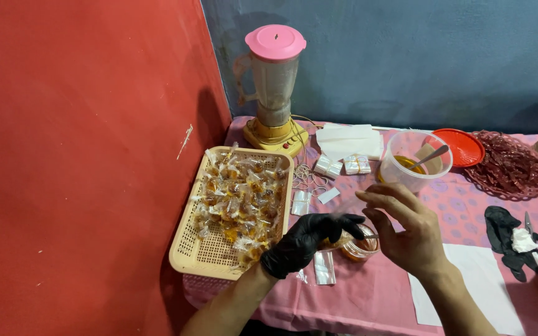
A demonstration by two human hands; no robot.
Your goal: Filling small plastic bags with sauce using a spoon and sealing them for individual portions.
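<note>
Left hand (pixel 303 244), in a black glove, fingers curled closed around a small clear glass jar of amber filling (pixel 357 247) that rests on the pink patterned tablecloth (pixel 368 298). Right hand (pixel 406 233), bare, hovers just beside the jar; fingers half bent, pinching something thin at the jar's mouth, too blurred to identify. Woven beige plastic tray (pixel 203 255) of clear-wrapped amber sweets (pixel 241 199) lies just left. Pink-lidded blender (pixel 275 87) stands behind the tray. Clear round tub with metal spoon (pixel 415 163) sits beyond the hands.

Your way left is blocked by the tray (pixel 185 252) and red wall (pixel 82 155); tub (pixel 417 163) and blender (pixel 274 87) crowd the back. Bare cloth (pixel 368 298) lies open near you.
</note>
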